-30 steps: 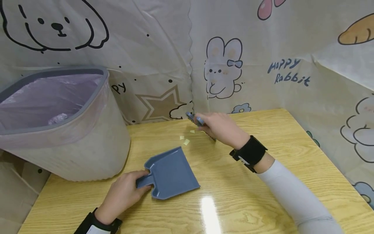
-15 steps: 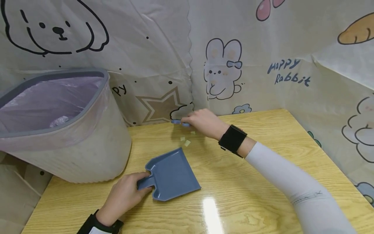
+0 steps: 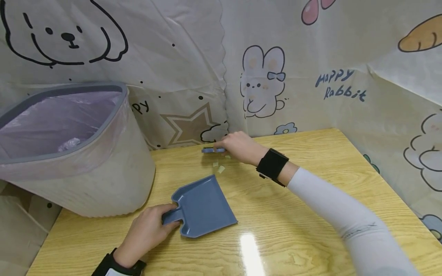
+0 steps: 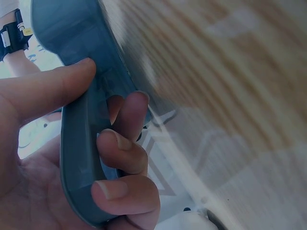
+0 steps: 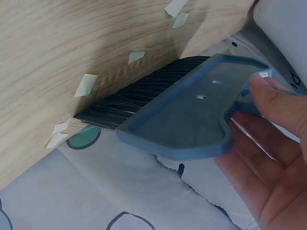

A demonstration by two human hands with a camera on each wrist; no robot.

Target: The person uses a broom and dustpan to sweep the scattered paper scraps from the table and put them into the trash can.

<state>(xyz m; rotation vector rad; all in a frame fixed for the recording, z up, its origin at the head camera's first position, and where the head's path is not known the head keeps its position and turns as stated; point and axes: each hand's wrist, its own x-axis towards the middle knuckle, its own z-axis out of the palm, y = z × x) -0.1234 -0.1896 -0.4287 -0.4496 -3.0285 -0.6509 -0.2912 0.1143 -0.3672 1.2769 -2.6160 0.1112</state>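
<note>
Wood-grain table (image 3: 304,230), walled by cartoon-printed cloth (image 3: 193,65); lilac-lined waste bin (image 3: 117,172) at left; pale paper scraps (image 3: 221,169) beside the hand brush (image 5: 177,115); dustpan (image 3: 207,207) lying on the table, fingers of the left hand (image 3: 146,232) curled round it; right hand (image 3: 239,147), fingers clamped on the brush near the table's far edge, farther left than a second ago
</note>
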